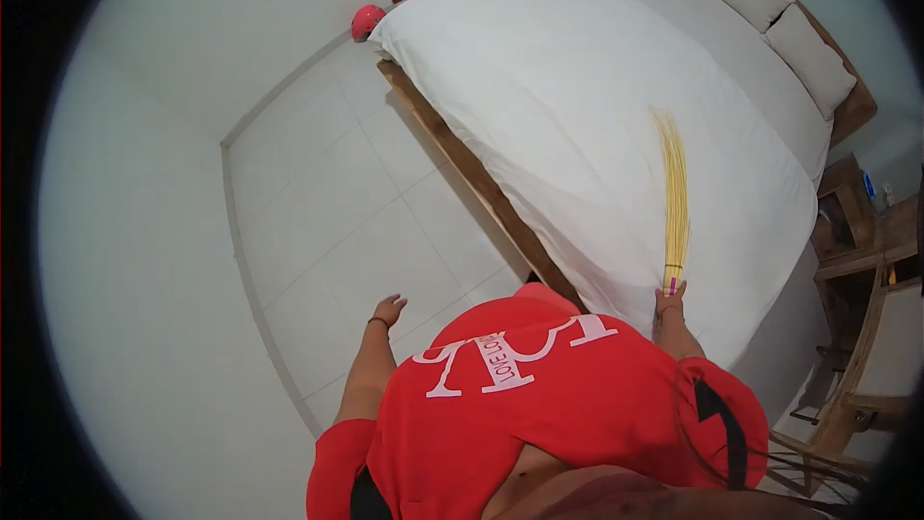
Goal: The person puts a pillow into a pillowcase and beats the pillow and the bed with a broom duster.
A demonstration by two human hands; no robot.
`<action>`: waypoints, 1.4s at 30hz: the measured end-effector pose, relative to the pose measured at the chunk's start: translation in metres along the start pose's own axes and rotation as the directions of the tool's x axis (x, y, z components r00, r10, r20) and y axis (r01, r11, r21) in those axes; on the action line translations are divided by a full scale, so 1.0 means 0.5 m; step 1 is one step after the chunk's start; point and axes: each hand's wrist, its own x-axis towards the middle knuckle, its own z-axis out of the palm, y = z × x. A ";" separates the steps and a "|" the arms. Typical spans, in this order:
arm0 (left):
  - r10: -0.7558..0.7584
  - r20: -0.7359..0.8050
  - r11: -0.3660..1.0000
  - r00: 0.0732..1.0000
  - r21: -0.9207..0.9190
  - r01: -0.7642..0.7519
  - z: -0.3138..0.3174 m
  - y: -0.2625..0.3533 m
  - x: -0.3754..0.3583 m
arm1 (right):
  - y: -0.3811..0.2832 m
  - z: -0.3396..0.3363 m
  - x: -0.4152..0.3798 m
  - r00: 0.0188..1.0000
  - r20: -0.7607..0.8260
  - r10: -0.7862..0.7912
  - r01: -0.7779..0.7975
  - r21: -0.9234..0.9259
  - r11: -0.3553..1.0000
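A yellow stick broom (676,202) reaches out over the bed, its bristle tips spread toward the middle of the white sheet (568,106). My right hand (671,300) is wrapped round the bound end of it, just below a small pink band. On the other side, my left hand (389,309) hangs over the tiled floor with the fingers stretched out and nothing in them. A dark bracelet circles that wrist.
Along the bed's near side runs a wooden frame edge (462,154). Two pillows (813,63) lie by the headboard. A pink helmet (367,23) is at the far bed corner. Wooden furniture (852,260) stands on the right, and a wall borders the tiled floor (318,202) on the left.
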 end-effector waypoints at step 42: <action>0.026 0.241 0.247 0.970 -0.942 0.228 0.089 0.606 0.697 | -0.131 -0.007 -0.065 0.948 -0.123 0.295 -0.307 -0.093 0.947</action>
